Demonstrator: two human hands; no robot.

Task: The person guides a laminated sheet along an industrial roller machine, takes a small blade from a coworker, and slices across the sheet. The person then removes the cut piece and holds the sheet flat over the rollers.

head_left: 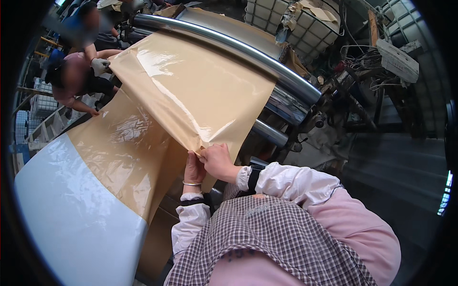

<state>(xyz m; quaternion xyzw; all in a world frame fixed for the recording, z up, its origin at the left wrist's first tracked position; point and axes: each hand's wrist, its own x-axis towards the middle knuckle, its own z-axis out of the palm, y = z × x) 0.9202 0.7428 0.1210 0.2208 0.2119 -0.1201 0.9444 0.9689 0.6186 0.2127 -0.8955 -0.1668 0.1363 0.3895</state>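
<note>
Wide glossy tan sheet (210, 81), extending from long shiny metal roller (238, 47): probably light, floppy, slippery, easily creased; best gripped along gathered near edge. Smooth pale blue-white sheet (71, 214), lower left. Cluttered workshop; white wire-caged tank (265, 21) beyond. Right hand (220, 159), left hand (193, 168): fingers closed, pinching tan sheet's bunched near edge.

In the dim workshop, a caged tank (310, 35) stands at one o'clock, a pale box (398, 62) beside tangled wires (355, 56) at two, a bright light strip (445, 193) past three, and more white tanks (43, 93) between nine and ten.
</note>
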